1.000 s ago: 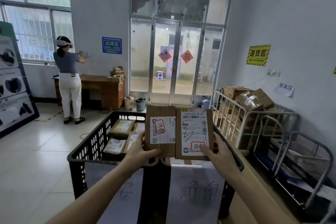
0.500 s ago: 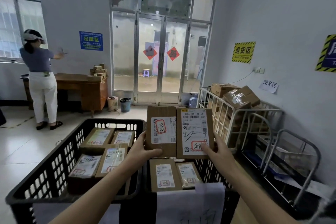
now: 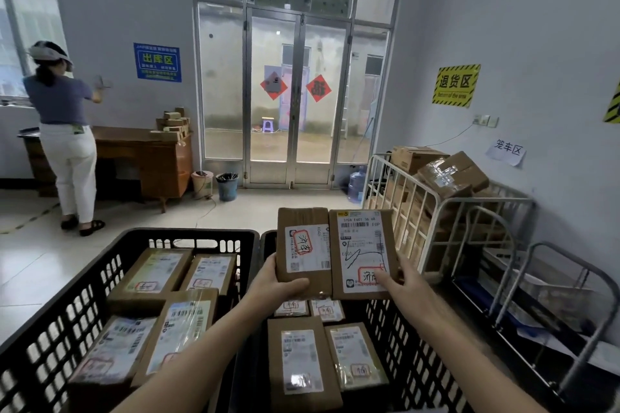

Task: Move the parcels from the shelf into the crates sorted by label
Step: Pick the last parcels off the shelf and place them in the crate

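two parcels held up over the right crate

my left hand (image 3: 278,285) grips a brown cardboard parcel with a white label (image 3: 303,250); my right hand (image 3: 404,282) grips its taller brown neighbour parcel (image 3: 364,253), edges touching, centre frame above the right black plastic lattice crate (image 3: 399,339).

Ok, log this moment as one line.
left hand: holds small-label brown cardboard parcel | right hand: holds large-label brown cardboard parcel | where: both over right-side black plastic crate
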A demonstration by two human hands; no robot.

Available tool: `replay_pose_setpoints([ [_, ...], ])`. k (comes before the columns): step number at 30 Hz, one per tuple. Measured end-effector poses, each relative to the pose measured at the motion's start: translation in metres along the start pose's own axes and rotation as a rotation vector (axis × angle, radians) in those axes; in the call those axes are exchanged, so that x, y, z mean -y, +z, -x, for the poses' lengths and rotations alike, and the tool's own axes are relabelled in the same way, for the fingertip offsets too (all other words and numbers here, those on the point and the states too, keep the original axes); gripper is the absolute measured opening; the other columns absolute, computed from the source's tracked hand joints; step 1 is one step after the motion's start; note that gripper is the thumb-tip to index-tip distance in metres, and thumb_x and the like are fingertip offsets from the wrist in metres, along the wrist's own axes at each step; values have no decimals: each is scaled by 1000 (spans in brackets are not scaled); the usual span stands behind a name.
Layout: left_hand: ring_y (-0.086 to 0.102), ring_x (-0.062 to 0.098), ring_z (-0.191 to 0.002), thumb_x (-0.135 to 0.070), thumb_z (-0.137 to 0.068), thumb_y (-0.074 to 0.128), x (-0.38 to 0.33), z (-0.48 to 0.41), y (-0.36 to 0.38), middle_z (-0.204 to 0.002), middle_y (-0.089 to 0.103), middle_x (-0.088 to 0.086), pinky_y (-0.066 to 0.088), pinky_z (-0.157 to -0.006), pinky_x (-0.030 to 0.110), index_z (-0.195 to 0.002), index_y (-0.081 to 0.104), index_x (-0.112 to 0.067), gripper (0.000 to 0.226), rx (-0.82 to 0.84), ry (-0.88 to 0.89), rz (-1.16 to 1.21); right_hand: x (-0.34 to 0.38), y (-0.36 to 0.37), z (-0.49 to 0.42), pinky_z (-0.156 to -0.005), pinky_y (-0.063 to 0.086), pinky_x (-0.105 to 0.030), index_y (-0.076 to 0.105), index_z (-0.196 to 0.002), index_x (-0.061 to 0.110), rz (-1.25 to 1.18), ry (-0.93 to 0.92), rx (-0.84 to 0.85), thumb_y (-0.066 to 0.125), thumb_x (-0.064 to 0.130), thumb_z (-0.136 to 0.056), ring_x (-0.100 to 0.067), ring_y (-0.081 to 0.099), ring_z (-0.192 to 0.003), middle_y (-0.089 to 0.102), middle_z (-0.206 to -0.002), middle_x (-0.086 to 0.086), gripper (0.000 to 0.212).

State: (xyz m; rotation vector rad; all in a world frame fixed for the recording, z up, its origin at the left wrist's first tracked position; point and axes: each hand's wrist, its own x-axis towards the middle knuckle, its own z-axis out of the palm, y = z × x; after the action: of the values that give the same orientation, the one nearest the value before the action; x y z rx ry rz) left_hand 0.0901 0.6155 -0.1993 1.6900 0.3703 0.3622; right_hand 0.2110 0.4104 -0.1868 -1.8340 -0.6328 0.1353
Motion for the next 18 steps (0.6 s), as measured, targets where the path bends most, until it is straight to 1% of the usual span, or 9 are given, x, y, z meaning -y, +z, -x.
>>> replay_pose_setpoints([
  [2, 60, 9, -98, -11, -79, 71, 10, -15, 4, -112, 58, -2, 52, -64, 16, -132, 35, -15, 64, -25, -32, -7, -16, 6, -17, -65, 46, -14, 46, -122, 26, -2, 14, 9, 57, 22, -90, -8, 61, -92, 63, -107, 1, 34],
  [3, 60, 9, -97, -11, -78, 71, 15, -24, 7, -110, 58, -4, 51, -64, 16, -132, 35, -16, 65, -42, -51, -7, -26, 9, -26, -67, 47, -16, 47, -122, 26, -11, 32, 19, 58, 22, -90, -10, 62, -94, 63, -106, 1, 34],
  [5, 59, 9, -98, -10, -78, 71, 27, -39, 12, -108, 57, -6, 50, -67, 16, -132, 34, -18, 66, -82, -93, 0, -46, 15, -45, -71, 48, -19, 46, -118, 30, -26, 72, 48, 58, 23, -90, -13, 61, -97, 62, -105, 1, 32],
  [7, 58, 10, -100, -11, -77, 71, 38, -55, 18, -108, 58, -7, 49, -72, 19, -132, 34, -21, 67, -122, -133, 2, -64, 20, -65, -73, 48, -21, 46, -117, 31, -49, 106, 89, 58, 23, -90, -11, 61, -95, 63, -102, 6, 31],
  [9, 57, 10, -100, -12, -76, 71, 48, -68, 23, -108, 57, -8, 48, -73, 20, -132, 34, -22, 68, -152, -180, 2, -81, 25, -84, -71, 47, -19, 46, -117, 31, -54, 133, 127, 56, 21, -91, -5, 60, -91, 61, -97, 12, 29],
  [11, 56, 10, -98, -12, -77, 71, 58, -82, 28, -105, 56, -9, 48, -73, 20, -132, 34, -22, 67, -177, -230, 9, -98, 31, -100, -67, 47, -16, 46, -120, 28, -61, 171, 155, 56, 21, -92, -3, 60, -89, 61, -97, 12, 31],
  [14, 56, 9, -95, -12, -76, 71, 73, -102, 35, -103, 56, -9, 46, -71, 20, -132, 36, -20, 66, -213, -295, 1, -125, 41, -122, -64, 48, -16, 46, -128, 22, -64, 231, 198, 55, 21, -92, -6, 62, -89, 62, -101, 7, 37],
  [18, 57, 15, -102, -13, -74, 71, 90, -119, 37, -110, 59, -4, 48, -82, 27, -131, 39, -20, 66, -243, -368, -6, -149, 53, -142, -61, 49, -17, 45, -127, 21, -67, 308, 236, 53, 21, -93, -10, 64, -87, 63, -100, 3, 35],
])
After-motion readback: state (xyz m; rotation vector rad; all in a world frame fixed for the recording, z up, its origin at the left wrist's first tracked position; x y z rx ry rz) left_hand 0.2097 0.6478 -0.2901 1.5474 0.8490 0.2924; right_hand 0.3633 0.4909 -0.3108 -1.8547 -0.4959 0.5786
